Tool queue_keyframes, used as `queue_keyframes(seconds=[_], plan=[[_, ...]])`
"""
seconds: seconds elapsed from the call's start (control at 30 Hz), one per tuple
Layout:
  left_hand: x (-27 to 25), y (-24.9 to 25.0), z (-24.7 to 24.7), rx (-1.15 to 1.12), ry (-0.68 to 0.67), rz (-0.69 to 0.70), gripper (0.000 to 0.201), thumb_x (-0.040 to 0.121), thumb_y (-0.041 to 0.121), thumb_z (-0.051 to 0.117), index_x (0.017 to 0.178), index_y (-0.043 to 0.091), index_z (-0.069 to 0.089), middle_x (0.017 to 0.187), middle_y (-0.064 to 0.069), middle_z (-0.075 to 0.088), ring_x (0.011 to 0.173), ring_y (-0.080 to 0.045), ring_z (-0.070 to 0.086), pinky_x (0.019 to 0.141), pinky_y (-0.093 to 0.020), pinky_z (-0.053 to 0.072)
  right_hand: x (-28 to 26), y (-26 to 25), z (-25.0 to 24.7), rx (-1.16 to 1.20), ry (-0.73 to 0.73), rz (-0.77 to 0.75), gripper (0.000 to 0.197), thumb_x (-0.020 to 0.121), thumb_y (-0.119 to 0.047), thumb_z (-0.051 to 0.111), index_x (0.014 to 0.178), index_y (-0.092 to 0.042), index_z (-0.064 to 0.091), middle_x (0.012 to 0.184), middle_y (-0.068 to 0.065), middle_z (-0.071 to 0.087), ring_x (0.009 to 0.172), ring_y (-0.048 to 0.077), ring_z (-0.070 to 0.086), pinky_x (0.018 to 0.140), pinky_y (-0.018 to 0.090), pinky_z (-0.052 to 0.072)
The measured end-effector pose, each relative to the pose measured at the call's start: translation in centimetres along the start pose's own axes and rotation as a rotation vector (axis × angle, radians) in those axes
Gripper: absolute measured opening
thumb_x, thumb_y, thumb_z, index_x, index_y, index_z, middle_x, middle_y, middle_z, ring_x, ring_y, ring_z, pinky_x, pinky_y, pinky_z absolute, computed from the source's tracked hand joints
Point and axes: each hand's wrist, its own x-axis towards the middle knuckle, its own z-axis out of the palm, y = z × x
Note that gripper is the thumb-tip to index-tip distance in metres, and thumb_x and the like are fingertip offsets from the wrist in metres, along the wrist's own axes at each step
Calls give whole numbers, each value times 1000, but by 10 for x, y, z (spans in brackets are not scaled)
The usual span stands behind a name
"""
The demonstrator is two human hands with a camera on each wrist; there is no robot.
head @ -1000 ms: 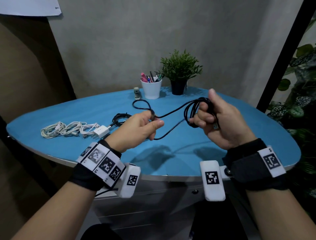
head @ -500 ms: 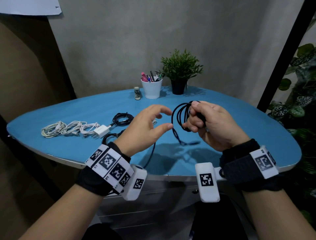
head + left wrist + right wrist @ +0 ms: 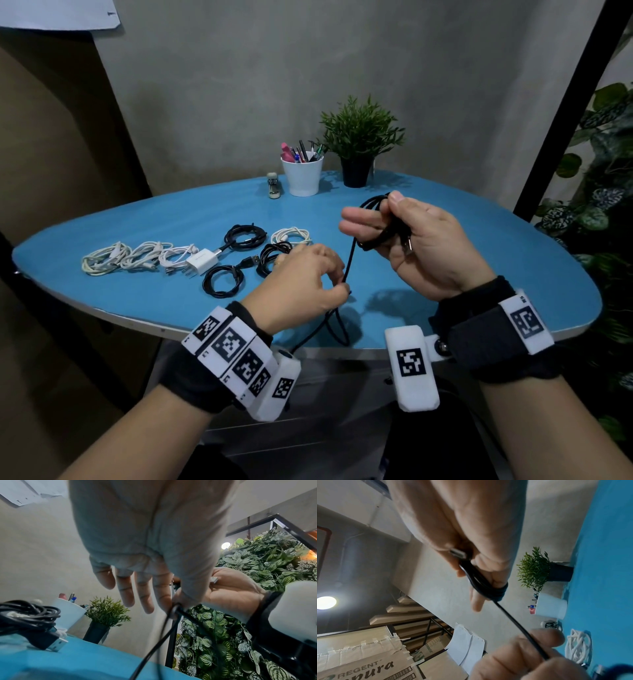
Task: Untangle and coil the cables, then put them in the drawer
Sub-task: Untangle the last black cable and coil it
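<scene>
Head view: right hand (image 3: 421, 246) above worktop (image 3: 479, 246) middle, thumb and fingers curled round coiled part of black cable (image 3: 349, 260); left hand (image 3: 301, 277) near front edge, thumb and forefinger pinching free strand, rest hanging over edge; coiled black and white cables toward left end

Left wrist view: left hand (image 3: 147, 555) fingers extended, cable (image 3: 161, 632) pinched at thumb; right hand (image 3: 229, 596) behind

Right wrist view: right hand (image 3: 471, 536) gripping coil, cable (image 3: 513, 616) running taut to left hand (image 3: 530, 660)
</scene>
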Motion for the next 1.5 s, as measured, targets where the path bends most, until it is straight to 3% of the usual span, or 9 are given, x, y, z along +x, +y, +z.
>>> queue_keyframes(seconds=[0.17,0.33,0.47,0.6,0.73,0.9,1.07,1.37,1.5], plan=[[-6,-1,5,94,-151,-3,15,84,41,60,76,29,56,114,12,53,114,-14,42,101,-38,28,7,1,0,156,106,-65,17,99,-9,39,87,-5,50,121,28,58,115,32,59,99,35,48],[-15,1,1,21,-266,88,15,85,37,58,78,24,60,99,9,57,100,-12,50,97,-33,37,11,5,-3,85,239,-176,13,97,-3,42,92,-8,52,109,16,60,108,20,58,110,36,35],[-20,5,-9,-76,-301,81,14,93,28,53,88,20,64,98,6,58,81,-4,52,73,-12,39,9,9,-7,-438,244,-225,15,98,-6,40,105,-13,51,128,18,56,91,2,54,81,8,41],[-15,2,-22,-252,-85,82,19,94,25,50,81,27,63,81,6,56,70,-3,54,68,-22,46,9,14,-14,-837,136,-228,13,97,-11,40,93,-23,42,102,1,70,57,-12,51,60,18,32],[-3,-5,-31,-565,221,-5,19,95,25,53,81,20,64,69,4,56,57,-8,55,61,-22,46,7,11,-12,-977,-3,-108,6,97,-13,39,100,-15,45,89,-5,71,80,-4,58,68,24,42],[3,-11,-30,-825,258,-27,22,88,41,58,72,27,64,75,2,59,62,-9,53,60,-21,47,7,17,-7,-917,-94,-77,7,98,-13,39,96,-17,44,104,1,65,83,2,62,72,12,45],[6,-2,-29,-988,327,-12,24,94,27,44,75,14,50,67,-1,51,57,-8,50,52,-19,44,6,24,-10,-984,-187,-48,12,90,-23,59,94,-17,50,88,5,65,80,15,64,82,42,53],[19,-22,-51,-1303,680,-202,17,101,12,36,88,21,42,52,9,46,50,-6,46,44,-16,32,3,25,-13,-1089,-291,4,27,94,-30,52,73,-14,54,55,-1,49,44,7,42,49,21,36],[16,-28,-54,-1509,729,-120,22,101,9,34,93,16,53,66,7,63,72,-7,64,57,-14,47,3,29,-14,-950,-290,22,36,97,-31,45,75,-7,57,56,1,49,50,17,43,55,29,38]])
